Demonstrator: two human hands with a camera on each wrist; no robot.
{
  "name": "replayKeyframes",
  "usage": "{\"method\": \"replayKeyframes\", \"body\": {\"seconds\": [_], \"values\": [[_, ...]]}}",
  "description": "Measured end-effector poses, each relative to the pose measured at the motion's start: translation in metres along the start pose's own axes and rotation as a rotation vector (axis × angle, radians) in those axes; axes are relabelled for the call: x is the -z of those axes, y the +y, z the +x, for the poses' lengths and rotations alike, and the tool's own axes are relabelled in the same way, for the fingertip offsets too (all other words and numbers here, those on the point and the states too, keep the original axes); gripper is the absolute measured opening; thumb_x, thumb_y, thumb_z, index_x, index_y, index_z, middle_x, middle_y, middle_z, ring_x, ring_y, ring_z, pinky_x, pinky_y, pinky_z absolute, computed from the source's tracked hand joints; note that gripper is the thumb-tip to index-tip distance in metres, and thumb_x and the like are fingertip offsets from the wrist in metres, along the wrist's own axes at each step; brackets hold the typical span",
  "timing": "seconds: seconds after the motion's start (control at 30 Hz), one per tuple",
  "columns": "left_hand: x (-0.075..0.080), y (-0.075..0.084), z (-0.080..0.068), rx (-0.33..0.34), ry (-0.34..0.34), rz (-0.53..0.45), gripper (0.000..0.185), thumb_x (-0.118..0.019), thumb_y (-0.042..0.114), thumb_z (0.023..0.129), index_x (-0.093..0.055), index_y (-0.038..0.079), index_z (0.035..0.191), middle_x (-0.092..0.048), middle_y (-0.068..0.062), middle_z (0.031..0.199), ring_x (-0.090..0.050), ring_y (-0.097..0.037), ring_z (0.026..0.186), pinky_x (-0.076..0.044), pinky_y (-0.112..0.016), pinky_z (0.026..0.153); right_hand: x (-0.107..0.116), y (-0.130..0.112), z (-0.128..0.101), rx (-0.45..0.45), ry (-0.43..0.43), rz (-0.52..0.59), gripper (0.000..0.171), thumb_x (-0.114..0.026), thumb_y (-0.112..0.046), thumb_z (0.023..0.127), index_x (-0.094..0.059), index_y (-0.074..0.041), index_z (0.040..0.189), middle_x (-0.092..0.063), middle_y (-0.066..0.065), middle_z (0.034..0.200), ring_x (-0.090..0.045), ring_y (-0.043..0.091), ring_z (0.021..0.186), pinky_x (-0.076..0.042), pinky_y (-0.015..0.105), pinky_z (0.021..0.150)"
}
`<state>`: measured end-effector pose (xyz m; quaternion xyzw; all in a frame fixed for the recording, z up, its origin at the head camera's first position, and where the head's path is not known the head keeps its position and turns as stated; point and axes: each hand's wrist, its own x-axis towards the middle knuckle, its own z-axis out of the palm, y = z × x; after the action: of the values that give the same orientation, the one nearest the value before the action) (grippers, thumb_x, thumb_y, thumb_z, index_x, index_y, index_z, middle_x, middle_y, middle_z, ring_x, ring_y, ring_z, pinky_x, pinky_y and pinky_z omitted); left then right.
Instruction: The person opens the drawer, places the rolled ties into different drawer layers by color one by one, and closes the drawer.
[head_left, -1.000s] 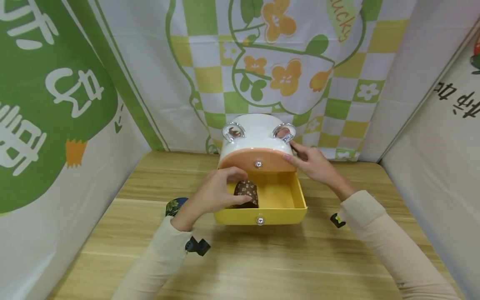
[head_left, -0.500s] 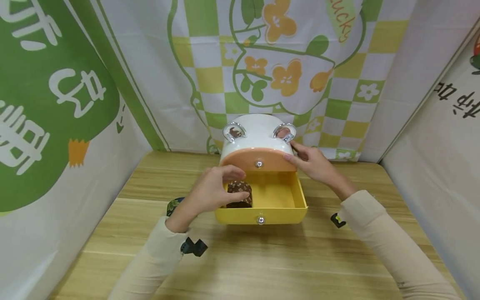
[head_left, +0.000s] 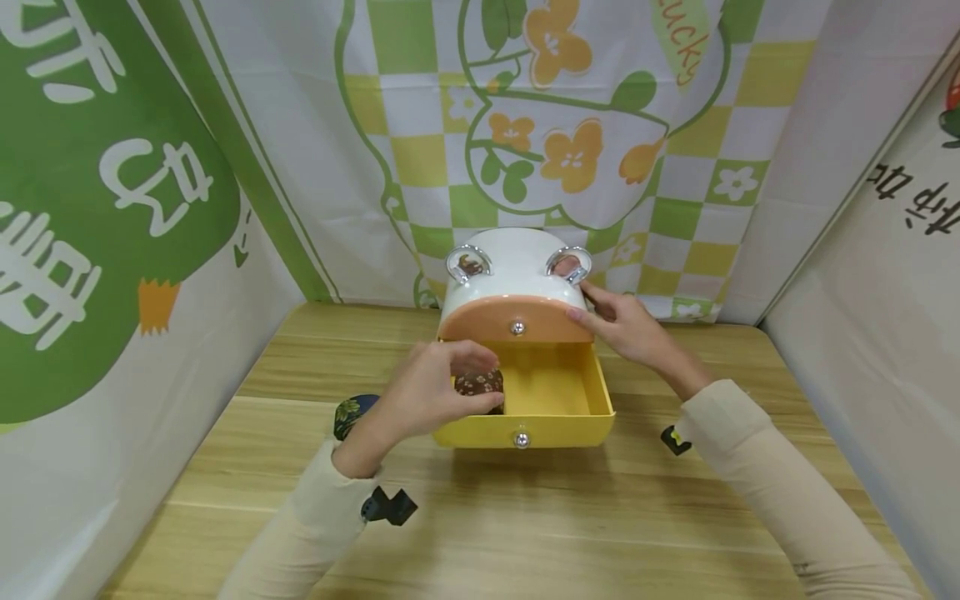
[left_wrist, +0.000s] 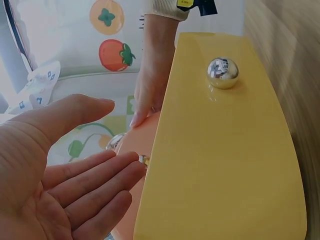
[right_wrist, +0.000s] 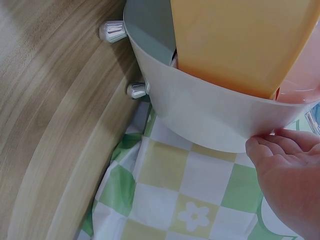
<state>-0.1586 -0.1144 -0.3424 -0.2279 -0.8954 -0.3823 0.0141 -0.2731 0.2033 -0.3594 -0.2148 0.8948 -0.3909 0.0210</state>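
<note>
Two hands are at work: your left hand (head_left: 435,387), fingers loosely spread and thumb apart, hovers at nine o'clock over the pulled-out yellow drawer (head_left: 555,387), and your right hand (head_left: 626,329) pinches the white cabinet (head_left: 517,258) at three o'clock, thumb on its peach front (head_left: 476,321). Inside the drawer, toward nine o'clock, sits the brown flowered item (head_left: 478,382); whether your left thumb touches it, I cannot tell. Best brace the cabinet firmly with the right so nothing skids on the bench (head_left: 525,525), and move the left gently, clear of the drawer's rim. At one o'clock, the backdrop (head_left: 420,158) reads "Lucky"; large white characters fill the green panel (head_left: 82,133) at ten, and dark, cropped ones mark the right panel (head_left: 862,283) at two. No brand is legible.
</note>
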Motion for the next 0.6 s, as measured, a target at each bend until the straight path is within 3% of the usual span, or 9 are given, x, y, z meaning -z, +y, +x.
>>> {"method": "replayKeyframes", "body": {"seconds": [0.33,0.6], "values": [[-0.004,0.005,-0.010,-0.037,0.016,-0.048,0.038,-0.089,0.031,0.084,-0.078,0.011,0.114,-0.082,-0.004,0.109,-0.079,-0.019,0.098,-0.063,-0.040,0.084,-0.001,0.001,0.001,0.008,0.001,0.009,0.077,-0.060,-0.046,0.106,-0.030,-0.005,0.164,-0.034,0.020,0.168,-0.042,0.039,0.152,-0.040,0.053,0.120],[-0.008,0.008,-0.019,-0.052,-0.010,-0.089,0.030,-0.089,0.028,0.086,-0.078,0.011,0.109,-0.082,-0.004,0.104,-0.079,-0.020,0.098,-0.063,-0.039,0.088,-0.001,0.000,0.000,0.005,0.000,0.012,0.077,-0.061,-0.045,0.106,-0.030,-0.005,0.164,-0.034,0.021,0.168,-0.043,0.038,0.152,-0.041,0.052,0.120]]}}
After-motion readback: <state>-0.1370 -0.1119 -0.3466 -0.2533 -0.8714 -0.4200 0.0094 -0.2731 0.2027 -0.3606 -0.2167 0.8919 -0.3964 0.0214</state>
